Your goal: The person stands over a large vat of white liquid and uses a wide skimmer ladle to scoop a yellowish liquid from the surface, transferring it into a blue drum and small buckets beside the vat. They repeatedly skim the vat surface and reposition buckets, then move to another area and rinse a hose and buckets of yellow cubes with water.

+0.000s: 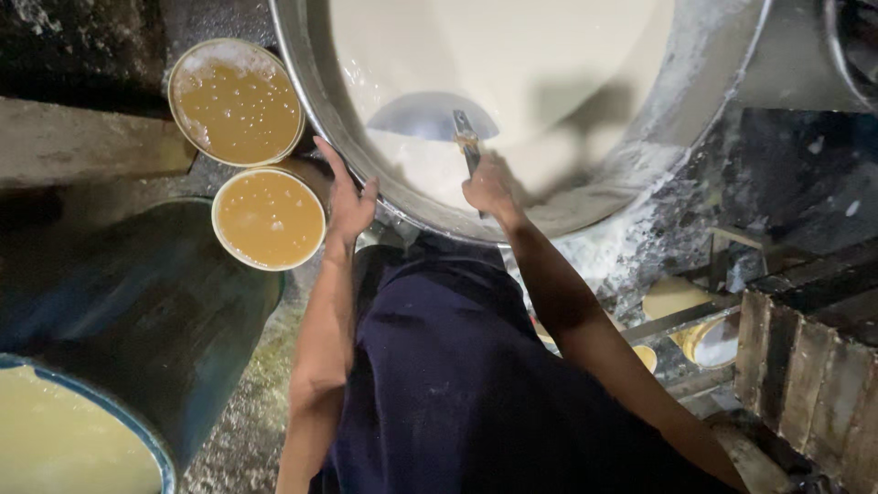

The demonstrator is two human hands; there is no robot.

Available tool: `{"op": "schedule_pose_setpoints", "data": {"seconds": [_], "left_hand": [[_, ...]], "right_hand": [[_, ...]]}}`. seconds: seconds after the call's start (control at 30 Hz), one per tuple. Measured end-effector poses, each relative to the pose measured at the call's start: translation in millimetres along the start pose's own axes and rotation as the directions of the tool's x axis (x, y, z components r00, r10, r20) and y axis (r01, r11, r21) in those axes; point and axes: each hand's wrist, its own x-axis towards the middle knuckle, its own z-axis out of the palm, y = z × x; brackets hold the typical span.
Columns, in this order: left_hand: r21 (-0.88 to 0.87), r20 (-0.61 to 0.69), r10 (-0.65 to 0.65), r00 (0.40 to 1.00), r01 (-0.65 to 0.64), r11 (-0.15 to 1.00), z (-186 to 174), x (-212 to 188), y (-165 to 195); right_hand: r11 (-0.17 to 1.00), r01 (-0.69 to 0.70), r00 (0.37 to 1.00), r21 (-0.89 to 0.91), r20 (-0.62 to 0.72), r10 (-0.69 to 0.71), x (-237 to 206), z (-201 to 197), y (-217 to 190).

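The great steel vat (704,82) took up most of your view, filled nearly to its rim with pale, creamy liquid (512,46), and you stood tight against its near edge so both arms could reach over it. Beside your left side sat a dark blue drum (155,311), holding a yellowish liquid of its own at the lower left corner of the view. Two round pails of amber liquid (236,102) (269,220) stood just beyond the drum, close against the vat's left wall, probably kept there to be within arm's reach. Your right hand (489,187) was closed around the handle of a ladle (432,117), whose metal bowl lay half sunk in the white liquid near the vat's near edge, tilted as if scooping. Your left hand (347,197) rested open on the vat's rim, fingers spread, most likely to brace you as you leaned. The floor (247,430) underfoot looked wet and speckled; white splashes streaked the wall of the vat at right. Brickwork (805,366) and small pale vessels (709,338) sat at the right edge, in a dim, rough room.
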Motion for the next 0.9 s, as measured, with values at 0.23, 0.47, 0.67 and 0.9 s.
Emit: {"op": "schedule_pose_setpoints", "data": {"seconds": [0.23, 0.47, 0.67, 0.9], "left_hand": [[0.047, -0.044, 0.154, 0.987, -0.152, 0.987, 1, 0, -14], [-0.029, -0.007, 0.065, 0.998, -0.065, 0.997, 1, -3, -10], [0.039, -0.016, 0.156, 0.988, -0.155, 0.987, 2, -3, -4], [0.093, -0.009, 0.187, 0.982, -0.185, 0.978, 8, -5, 2]], "right_hand": [[0.994, -0.112, 0.986, 0.000, 0.121, 0.111, -33, 2, 41], [0.817, 0.383, 0.874, -0.432, 0.456, -0.168, -60, 4, 110], [0.945, 0.095, 0.967, -0.314, 0.253, -0.013, -103, -25, 135], [0.907, -0.368, 0.901, -0.203, 0.164, 0.402, -175, -67, 151]]}}
